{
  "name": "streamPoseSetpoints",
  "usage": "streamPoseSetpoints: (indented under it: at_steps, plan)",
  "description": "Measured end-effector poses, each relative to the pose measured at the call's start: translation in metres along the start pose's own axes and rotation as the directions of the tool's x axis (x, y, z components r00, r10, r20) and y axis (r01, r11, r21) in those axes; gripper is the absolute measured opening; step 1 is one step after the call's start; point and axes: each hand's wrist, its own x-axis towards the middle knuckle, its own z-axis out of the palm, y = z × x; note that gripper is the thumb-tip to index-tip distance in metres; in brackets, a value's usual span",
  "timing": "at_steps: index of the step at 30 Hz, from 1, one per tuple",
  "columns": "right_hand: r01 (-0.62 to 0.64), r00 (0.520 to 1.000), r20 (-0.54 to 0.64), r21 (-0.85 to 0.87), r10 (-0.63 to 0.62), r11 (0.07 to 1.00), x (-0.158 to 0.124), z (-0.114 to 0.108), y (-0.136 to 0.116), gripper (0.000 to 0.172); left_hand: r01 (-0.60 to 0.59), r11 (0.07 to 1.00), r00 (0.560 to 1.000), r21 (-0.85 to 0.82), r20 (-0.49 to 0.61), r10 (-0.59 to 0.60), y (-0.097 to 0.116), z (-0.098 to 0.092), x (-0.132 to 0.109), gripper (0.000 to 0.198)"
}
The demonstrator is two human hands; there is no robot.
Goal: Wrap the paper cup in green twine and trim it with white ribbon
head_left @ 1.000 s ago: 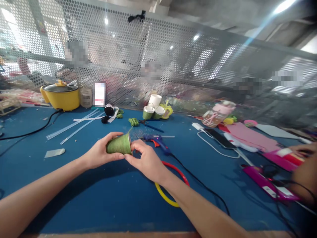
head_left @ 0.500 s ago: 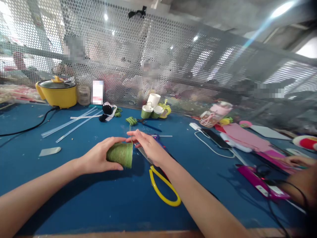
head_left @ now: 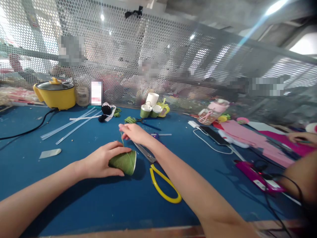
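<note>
My left hand (head_left: 102, 161) is wrapped around a paper cup (head_left: 125, 162) covered in green yarn. The cup lies on its side, its white rim turned to the right. A strand of green yarn (head_left: 122, 138) rises from the cup to my right hand (head_left: 133, 133), which pinches it above and beyond the cup. Behind that hand sits a small bundle of green yarn (head_left: 129, 119). Scissors with yellow handles (head_left: 164, 193) lie on the table under my right forearm, which hides part of them.
At the back left stand a yellow electric pot (head_left: 58, 96), a glass jar (head_left: 82, 96) and a lit phone (head_left: 96, 92). Small green-wrapped cups (head_left: 145, 111) stand at the back centre. Rightward are a charging phone (head_left: 213, 135), a purple power strip (head_left: 257, 177) and another person's hand (head_left: 300, 138).
My right hand has moved left and away from me with the strand, its fingers closing together. The cup has turned in my left hand, its rim now angled more toward me.
</note>
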Motion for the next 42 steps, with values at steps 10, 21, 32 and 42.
streamPoseSetpoints:
  at_steps: [10, 21, 32, 42]
  plan:
    - [-0.369, 0.915, -0.310, -0.384, 0.258, 0.846, -0.048, -0.048, 0.079, 0.012, 0.141, 0.985, 0.973, -0.095, -0.173, -0.156, -0.006, -0.001, 0.000, 0.053]
    - [-0.414, 0.873, -0.355, -0.183, 0.333, 0.891, -0.056, -0.037, 0.089, 0.031, 0.210, 0.972, 0.945, -0.106, -0.234, -0.230, -0.009, -0.006, 0.001, 0.052]
    - [-0.077, 0.981, -0.155, 0.252, 0.119, 0.965, -0.108, -0.033, 0.026, 0.022, 0.279, 0.953, 0.937, -0.116, -0.183, -0.297, -0.016, -0.010, 0.000, 0.052]
    - [0.087, 0.978, -0.179, -0.116, -0.107, 0.989, -0.114, -0.028, 0.025, 0.016, 0.345, 0.933, 0.925, -0.103, -0.131, -0.357, -0.021, -0.011, 0.001, 0.054]
